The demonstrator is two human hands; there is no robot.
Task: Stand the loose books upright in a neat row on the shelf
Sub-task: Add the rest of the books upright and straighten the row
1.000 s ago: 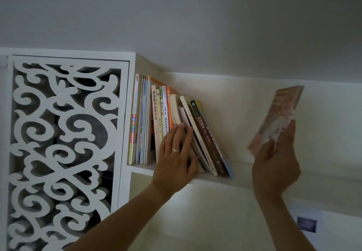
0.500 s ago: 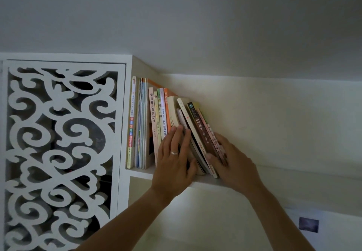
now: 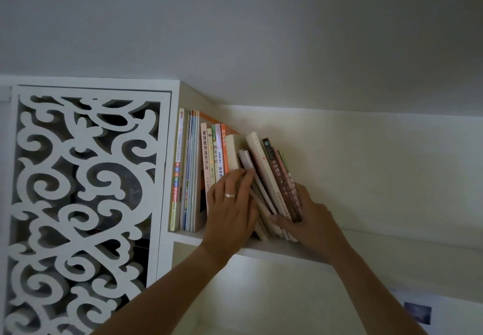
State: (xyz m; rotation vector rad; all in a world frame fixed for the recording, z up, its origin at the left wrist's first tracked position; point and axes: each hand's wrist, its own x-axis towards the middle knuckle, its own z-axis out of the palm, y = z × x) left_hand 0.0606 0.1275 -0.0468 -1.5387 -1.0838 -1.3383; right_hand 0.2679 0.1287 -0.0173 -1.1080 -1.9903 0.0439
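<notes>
A row of books stands on a high white shelf against the left side panel. The left ones are upright; several on the right lean left, among them a cream book and a dark brown book. A thin pink book rests against the brown one at the row's right end. My left hand, wearing a ring, lies flat on the middle spines. My right hand cups the row's right end, thumb under the spines, fingers behind the pink book.
A white carved scrollwork panel fills the left side. The shelf runs on to the right with a pale wall behind it. The ceiling is close above. A small dark picture hangs low on the right.
One second ago my right hand held the pink book in the air to the right. It brought the book to the row's end and now presses there. The left hand has barely moved.
</notes>
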